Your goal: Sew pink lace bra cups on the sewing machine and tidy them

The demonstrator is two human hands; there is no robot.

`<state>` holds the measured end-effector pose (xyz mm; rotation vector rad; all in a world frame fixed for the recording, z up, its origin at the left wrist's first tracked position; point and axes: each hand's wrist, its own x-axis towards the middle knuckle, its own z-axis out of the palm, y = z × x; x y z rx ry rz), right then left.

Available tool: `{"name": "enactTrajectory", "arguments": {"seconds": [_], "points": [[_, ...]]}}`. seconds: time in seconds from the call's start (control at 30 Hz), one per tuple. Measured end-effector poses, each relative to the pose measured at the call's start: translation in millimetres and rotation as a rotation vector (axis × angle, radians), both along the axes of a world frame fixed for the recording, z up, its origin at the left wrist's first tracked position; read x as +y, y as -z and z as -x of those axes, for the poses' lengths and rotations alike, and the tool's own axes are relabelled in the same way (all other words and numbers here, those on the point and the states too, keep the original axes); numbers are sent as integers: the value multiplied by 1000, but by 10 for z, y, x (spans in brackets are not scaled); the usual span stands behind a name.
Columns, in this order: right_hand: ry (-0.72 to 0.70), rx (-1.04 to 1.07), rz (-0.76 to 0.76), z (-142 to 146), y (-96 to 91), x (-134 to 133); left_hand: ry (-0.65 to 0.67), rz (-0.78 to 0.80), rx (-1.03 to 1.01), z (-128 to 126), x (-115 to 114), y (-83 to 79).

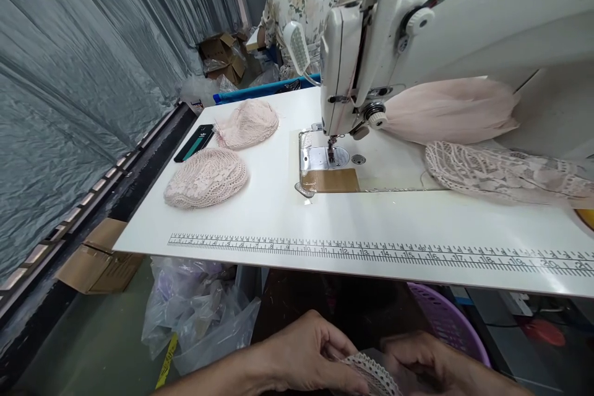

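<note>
Pinching the lace (371, 372) between bent fingers and thumb, the left hand (320, 356) is nearly closed on its edge; the right hand (424, 359) curls in at the other side and seems to grip the sheer part, though its fingertips are in shadow. The piece sits between them, below the table's (269, 213) front edge, apart from the machine (341, 68). Handling the edge by hand looks like the step, no stitching; the next move calls for keeping both pinches while that edge lies flat and untwisted. Beyond the printed ruler (343, 250), two lace cups (206, 178) rest to the left, the presser foot (331, 150) stands mid-table, and pink cloth (455, 108) lies to the right.
</note>
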<state>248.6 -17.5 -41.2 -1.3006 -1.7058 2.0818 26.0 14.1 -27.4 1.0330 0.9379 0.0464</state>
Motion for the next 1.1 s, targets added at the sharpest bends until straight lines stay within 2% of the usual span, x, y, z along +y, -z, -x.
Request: {"name": "enactTrajectory", "arguments": {"seconds": [0.13,0.43,0.67,0.87,0.97,1.1], "points": [[38,-84,0,109,-16,39,35,-111,31,1,9,-37],[73,-71,18,109,56,38,41,-86,45,-18,-5,41],[9,29,42,84,0,30,28,-131,62,-15,9,13],[-22,-13,-46,59,-18,5,36,-33,10,-37,-15,21],[-67,-41,-101,43,-14,-13,5,-38,28,-85,-30,22],[-32,-34,-137,5,-25,-60,-24,-49,56,-83,-23,9]]}}
